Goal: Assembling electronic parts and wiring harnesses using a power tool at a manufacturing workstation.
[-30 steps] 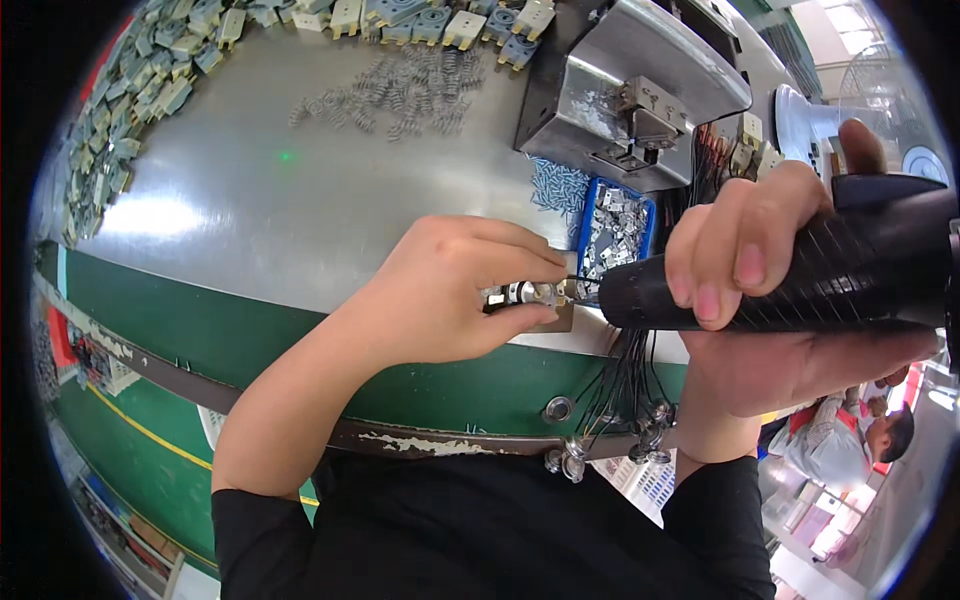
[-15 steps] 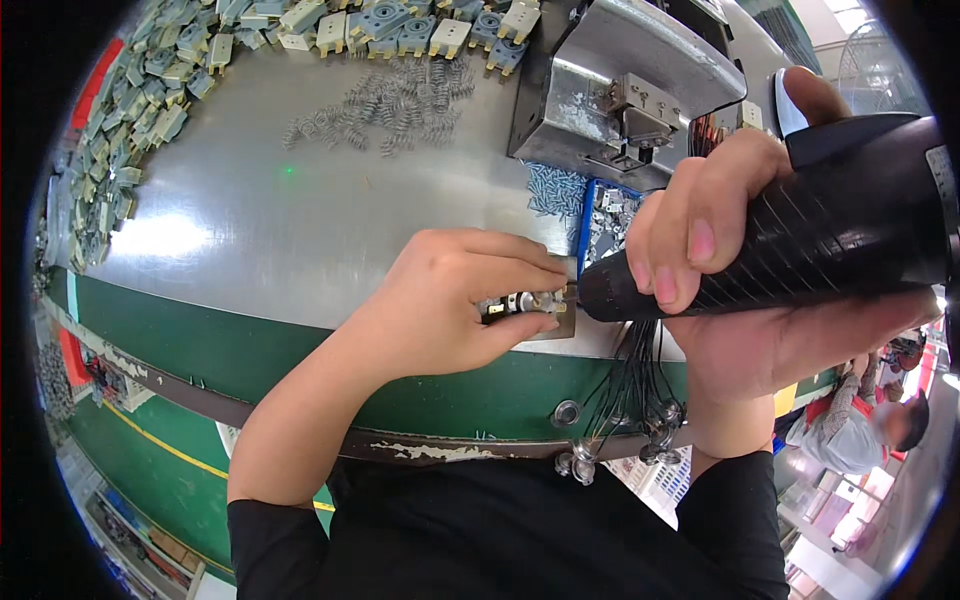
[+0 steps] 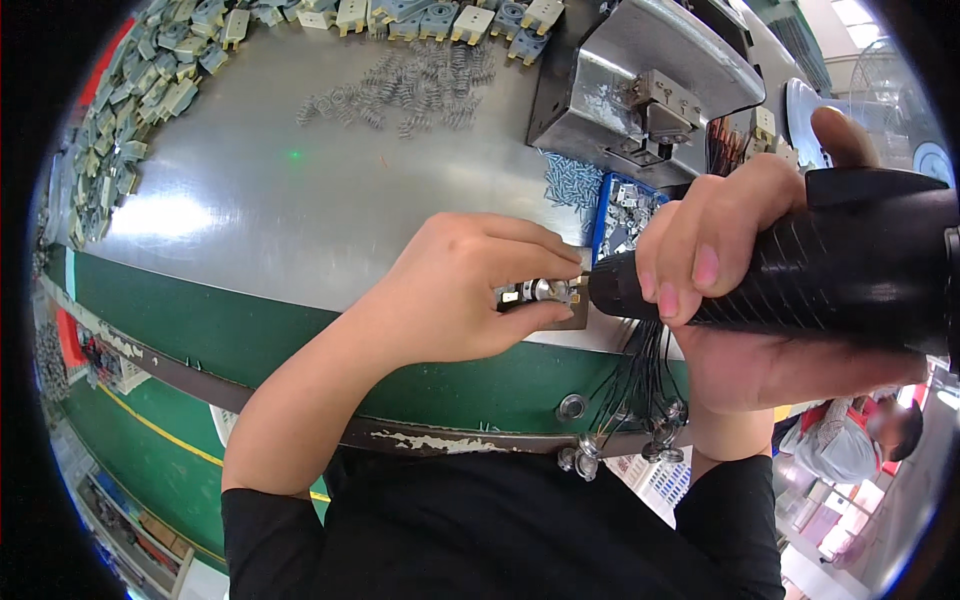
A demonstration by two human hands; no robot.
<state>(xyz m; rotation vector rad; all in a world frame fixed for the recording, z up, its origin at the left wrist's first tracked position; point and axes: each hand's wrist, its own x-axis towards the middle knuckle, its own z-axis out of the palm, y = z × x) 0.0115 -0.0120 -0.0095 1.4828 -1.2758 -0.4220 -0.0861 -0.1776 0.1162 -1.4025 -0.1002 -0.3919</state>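
My left hand (image 3: pixel 450 285) pinches a small part with a shiny metal cylinder (image 3: pixel 545 290) between thumb and fingers, low over the near edge of the metal tabletop. A small flat plate (image 3: pixel 572 318) lies beneath the part; the fingers hide much of both. My right hand (image 3: pixel 715 250) is wrapped round a thick black power screwdriver (image 3: pixel 850 265), held nearly level. Its nose points left and sits right by the held part. Whether the bit touches a screw cannot be made out.
Springs (image 3: pixel 430 85) lie in a loose heap, with many grey-and-cream housings (image 3: pixel 130 150) along the far and left edges. Blue screws (image 3: pixel 572 182) and a blue tray (image 3: pixel 603 225) of metal pieces adjoin a steel fixture (image 3: pixel 600 90). Black-wired round parts (image 3: pixel 660 400) hang over the front edge. Another person (image 3: pixel 845 440) is at right.
The view has shifted a little, so the bench things appear farther right. Both hands keep their grips, and the screwdriver's nose stays close to the held part.
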